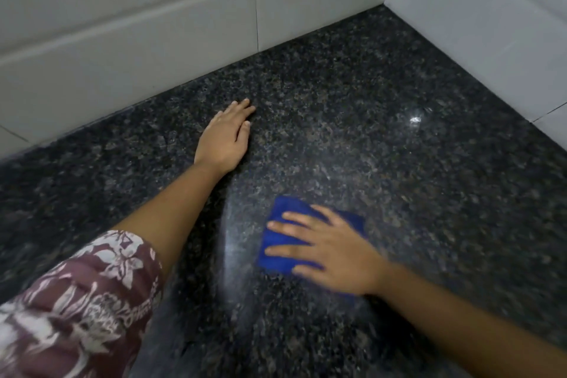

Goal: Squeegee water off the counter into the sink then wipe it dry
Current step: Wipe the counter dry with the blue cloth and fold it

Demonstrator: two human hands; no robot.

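Note:
The counter (368, 132) is dark speckled granite that fills most of the view. My right hand (331, 248) presses flat on a folded blue cloth (277, 255) near the front middle of the counter; the hand and cloth are blurred. My left hand (225, 135) rests flat on the granite farther back, fingers together, holding nothing. A pale curved streak (227, 239) shows on the surface just left of the cloth. No sink or squeegee is in view.
White tiled walls (153, 24) rise along the back and the right side (491, 24), meeting at the far corner of the counter. A small bright glint (415, 119) lies on the granite at the right.

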